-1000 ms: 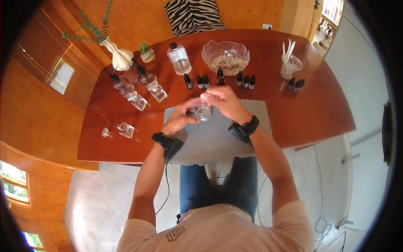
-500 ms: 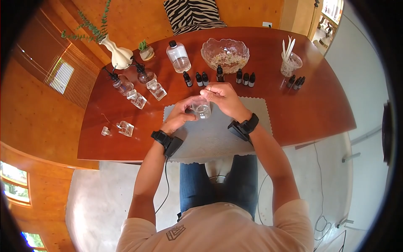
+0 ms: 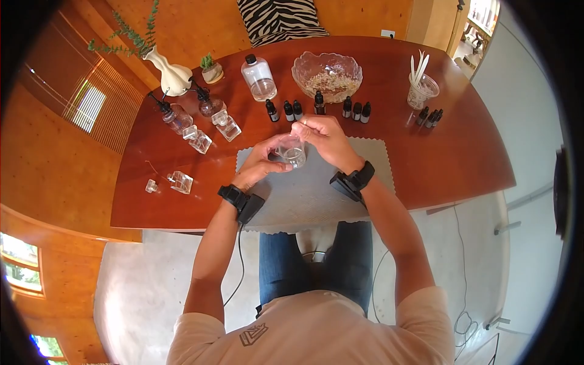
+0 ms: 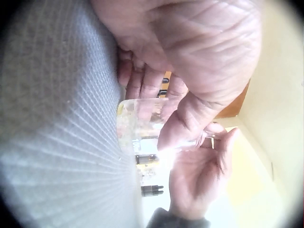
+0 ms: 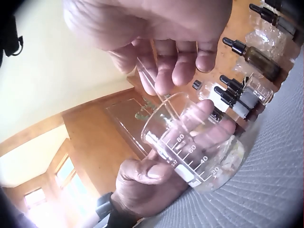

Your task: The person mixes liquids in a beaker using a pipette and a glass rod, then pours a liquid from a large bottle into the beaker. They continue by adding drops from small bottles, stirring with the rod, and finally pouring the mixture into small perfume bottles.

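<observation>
A small clear glass beaker (image 3: pixel 291 152) (image 5: pixel 199 142) with printed graduations sits over the grey mat (image 3: pixel 316 188), a little liquid at its bottom. My left hand (image 3: pixel 260 163) (image 4: pixel 190 95) grips the beaker, fingers and thumb curled round its wall. My right hand (image 3: pixel 322 137) (image 5: pixel 166 57) is just above the beaker's rim and pinches a thin clear glass rod (image 5: pixel 149 78) that slants down into the beaker.
Behind the mat stands a row of small dark dropper bottles (image 3: pixel 316 109), a glass bowl (image 3: pixel 326 74) of dried bits, a clear bottle (image 3: pixel 258 78), a cup with white sticks (image 3: pixel 421 91), spray bottles (image 3: pixel 176 117), glass cubes (image 3: pixel 199 141) and a white vase (image 3: pixel 169 74).
Both hands and the beaker keep almost the same place over the mat; the right hand's rod shifts slightly inside the beaker. The head view has drifted a little.
</observation>
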{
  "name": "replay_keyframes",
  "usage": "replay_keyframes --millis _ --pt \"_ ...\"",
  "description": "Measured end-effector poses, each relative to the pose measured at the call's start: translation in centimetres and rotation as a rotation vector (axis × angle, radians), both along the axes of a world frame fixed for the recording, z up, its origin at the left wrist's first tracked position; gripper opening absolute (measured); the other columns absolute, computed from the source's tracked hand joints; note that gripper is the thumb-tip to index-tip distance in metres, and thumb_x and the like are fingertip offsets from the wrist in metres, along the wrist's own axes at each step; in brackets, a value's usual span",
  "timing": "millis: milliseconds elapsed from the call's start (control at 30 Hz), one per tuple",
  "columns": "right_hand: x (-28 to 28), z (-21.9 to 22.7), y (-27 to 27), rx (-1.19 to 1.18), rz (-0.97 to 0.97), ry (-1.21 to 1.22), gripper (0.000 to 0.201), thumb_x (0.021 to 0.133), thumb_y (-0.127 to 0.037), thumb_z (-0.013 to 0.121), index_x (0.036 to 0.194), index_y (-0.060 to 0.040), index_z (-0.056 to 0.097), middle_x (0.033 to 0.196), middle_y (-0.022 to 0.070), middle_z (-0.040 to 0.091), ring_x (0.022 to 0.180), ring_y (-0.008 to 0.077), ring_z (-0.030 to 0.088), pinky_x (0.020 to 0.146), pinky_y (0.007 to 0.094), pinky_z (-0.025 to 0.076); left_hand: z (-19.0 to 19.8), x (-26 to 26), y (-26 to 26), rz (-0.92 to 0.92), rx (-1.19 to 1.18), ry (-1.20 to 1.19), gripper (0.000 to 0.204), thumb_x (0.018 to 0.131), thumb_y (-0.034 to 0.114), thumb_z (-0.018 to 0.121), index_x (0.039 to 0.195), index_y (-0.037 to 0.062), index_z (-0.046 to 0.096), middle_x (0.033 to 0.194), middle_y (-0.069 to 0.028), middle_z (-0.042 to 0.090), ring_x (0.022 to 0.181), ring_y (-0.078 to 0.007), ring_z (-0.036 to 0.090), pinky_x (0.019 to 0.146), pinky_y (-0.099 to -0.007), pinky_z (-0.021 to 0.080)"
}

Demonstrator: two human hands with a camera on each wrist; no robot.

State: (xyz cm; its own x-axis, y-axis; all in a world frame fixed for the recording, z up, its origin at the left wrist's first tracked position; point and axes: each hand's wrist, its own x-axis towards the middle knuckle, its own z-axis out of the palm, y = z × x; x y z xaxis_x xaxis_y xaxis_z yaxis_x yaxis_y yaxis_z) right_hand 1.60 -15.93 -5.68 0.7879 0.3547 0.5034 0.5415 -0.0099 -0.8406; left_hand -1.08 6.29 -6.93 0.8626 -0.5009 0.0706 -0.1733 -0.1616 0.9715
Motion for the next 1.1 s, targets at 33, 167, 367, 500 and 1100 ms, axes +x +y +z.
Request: replay_keyframes --millis 33,167,367,500,1100 --pt "0.1 0.1 -0.2 -0.032 0.033 0.025 0.034 0.103 -0.026 0.063 0.086 0.003 0.069 0.068 0.0003 0.058 0.065 0.0056 0.05 0.058 0.0259 0.041 0.3 -0.2 -0.2 0.008 -0.003 -0.007 0.068 0.074 0.001 0.08 0.139 0.0054 0.058 0.128 -0.0035 0.066 0.118 -0.0168 0.059 0.102 -0.0334 0.045" --pt "-0.1 0.3 -0.5 -0.057 0.119 0.123 0.032 0.103 -0.024 0.063 0.086 0.0026 0.068 0.067 0.0003 0.058 0.065 0.0056 0.05 0.058 0.0257 0.04 0.1 0.1 0.0 -0.024 0.02 0.025 0.068 0.076 0.004 0.083 0.139 0.0056 0.057 0.13 -0.0035 0.066 0.119 -0.0164 0.059 0.103 -0.034 0.045" --pt "0.0 0.3 -0.5 -0.077 0.045 0.039 0.033 0.103 -0.026 0.062 0.086 0.0021 0.068 0.067 0.001 0.056 0.064 0.0061 0.05 0.057 0.0267 0.04 0.5 -0.2 -0.3 -0.027 -0.014 0.017 0.066 0.077 0.001 0.082 0.139 0.0059 0.058 0.13 -0.0035 0.066 0.119 -0.016 0.06 0.102 -0.0333 0.047" --pt "-0.7 0.8 -0.2 -0.034 0.038 0.047 0.035 0.103 -0.027 0.063 0.086 0.0027 0.067 0.066 0.0008 0.054 0.064 0.0065 0.048 0.056 0.0274 0.04 0.3 -0.2 -0.3 -0.012 -0.021 0.032 0.065 0.077 0.001 0.081 0.138 0.0057 0.059 0.129 -0.0032 0.066 0.119 -0.0157 0.06 0.102 -0.0331 0.047" --pt "-0.6 0.8 0.2 -0.027 -0.037 -0.067 0.044 0.101 -0.026 0.065 0.072 0.0018 0.049 0.065 0.0014 0.036 0.063 0.0091 0.032 0.052 0.0322 0.03 0.3 -0.1 -0.3 -0.007 0.004 0.024 0.064 0.078 0.002 0.082 0.137 0.0038 0.058 0.127 -0.0041 0.067 0.116 -0.0158 0.061 0.103 -0.0328 0.047"
